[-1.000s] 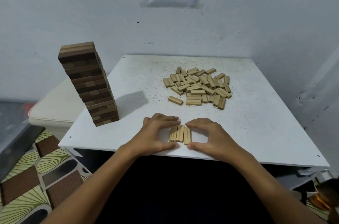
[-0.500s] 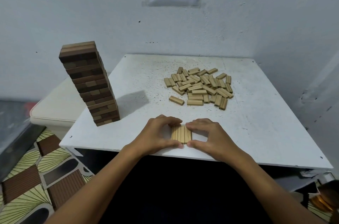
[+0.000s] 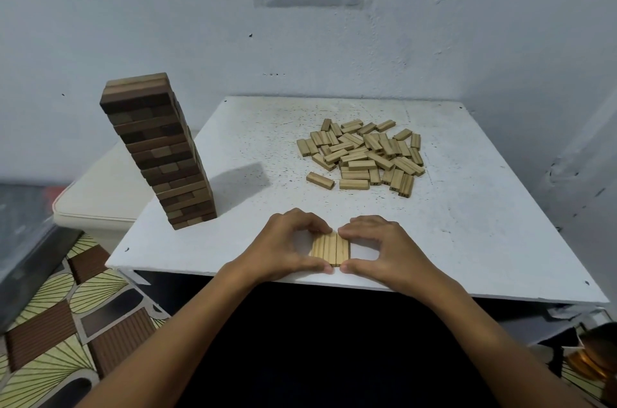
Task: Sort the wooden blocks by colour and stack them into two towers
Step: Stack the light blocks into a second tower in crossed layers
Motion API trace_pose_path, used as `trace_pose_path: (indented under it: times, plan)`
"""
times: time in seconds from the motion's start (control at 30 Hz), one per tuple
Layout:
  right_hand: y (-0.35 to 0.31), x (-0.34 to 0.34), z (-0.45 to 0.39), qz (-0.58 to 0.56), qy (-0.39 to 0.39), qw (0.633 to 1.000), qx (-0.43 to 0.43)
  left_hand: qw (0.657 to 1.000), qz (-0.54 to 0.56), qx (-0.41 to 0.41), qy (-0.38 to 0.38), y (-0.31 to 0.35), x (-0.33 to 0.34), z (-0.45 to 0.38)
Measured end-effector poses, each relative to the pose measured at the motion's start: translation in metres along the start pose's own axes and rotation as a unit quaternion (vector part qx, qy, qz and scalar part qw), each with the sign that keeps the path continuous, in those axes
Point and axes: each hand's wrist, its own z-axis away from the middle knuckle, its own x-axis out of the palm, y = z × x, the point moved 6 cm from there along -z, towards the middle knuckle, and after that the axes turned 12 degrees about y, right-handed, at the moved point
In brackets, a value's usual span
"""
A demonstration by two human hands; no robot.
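The left hand (image 3: 283,249) and right hand (image 3: 384,249) are pinching three light blocks (image 3: 330,249) into a neat square near the front of the worktop (image 3: 467,240). The dark tower (image 3: 157,153) is looking done, so the light one is starting. Next, I think, more blocks from the pile (image 3: 364,157) are needing to go crosswise on top.

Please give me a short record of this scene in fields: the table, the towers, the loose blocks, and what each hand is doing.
table: white table, speckled top
dark tower: dark brown tower stands at the table's left side, many layers
light row: three light blocks lie side by side near the front edge
loose pile: light blocks unstacked at the far centre-right
left hand: left hand pinches the row's left side
right hand: right hand pinches the row's right side
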Motion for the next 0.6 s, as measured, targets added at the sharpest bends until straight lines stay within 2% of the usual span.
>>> trace_pose_path:
  times: [0.6]
  plan:
    - [-0.0001, 0.0003, 0.0014, 0.007, -0.004, 1.0, 0.004, 1.0, 0.004, 0.004, 0.011, -0.0006, -0.0004, 0.0034]
